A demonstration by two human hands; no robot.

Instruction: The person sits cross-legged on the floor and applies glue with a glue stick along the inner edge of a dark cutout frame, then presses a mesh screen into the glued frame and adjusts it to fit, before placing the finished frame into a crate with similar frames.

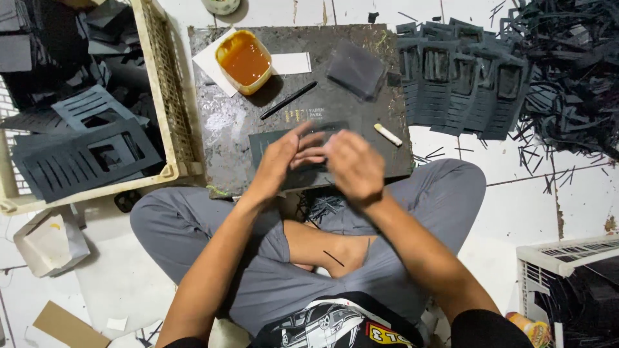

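Head view: two hands [322,164], one dark sheet [271,138].

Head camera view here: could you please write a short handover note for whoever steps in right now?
Left hand and right hand: both over the dark cut sheet on the work board; the right is blurred, and the grip is unclear.
Things: tub of amber glue, black pen, white stick and a dark pad lie on the board.
Done, it seems: a row of cut dark pieces lies to the right, more in the crate at left.
Left: the sheet under the hands. Offcuts litter the floor.
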